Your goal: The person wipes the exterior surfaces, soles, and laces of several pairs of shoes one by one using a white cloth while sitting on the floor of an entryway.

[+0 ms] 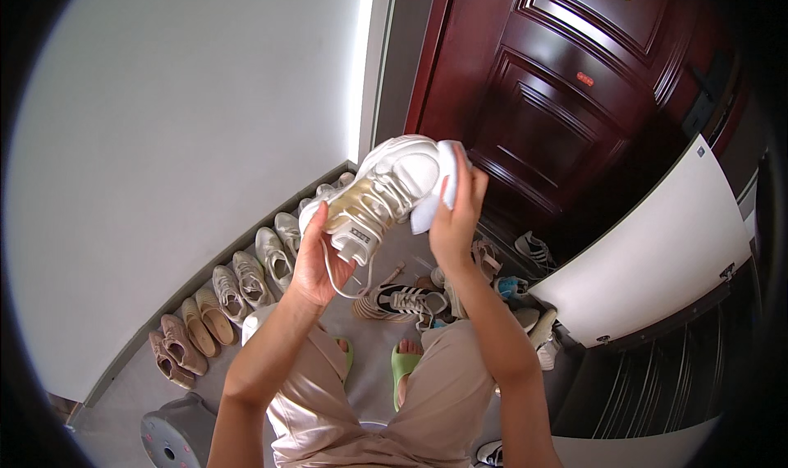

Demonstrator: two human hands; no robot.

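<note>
A white lace-up sneaker (385, 188) is held up in front of me, its toe pointing up and to the right. My left hand (317, 265) grips it at the heel end, with the thumb along its side. One loose lace hangs in a loop below the tongue, which bears writing. My right hand (458, 215) presses a white cloth (448, 175) against the toe. Part of the cloth hangs below the fingers. Beneath the sneaker, a black sneaker with white stripes (403, 300) lies on the floor.
Pairs of shoes (246, 277) line the left wall. More shoes lie in a heap (492, 277) on the right, by a dark red door (542, 111). A white cabinet door (652, 246) hangs open beside a dark shoe rack (652, 382). A grey stool (175, 434) stands at lower left.
</note>
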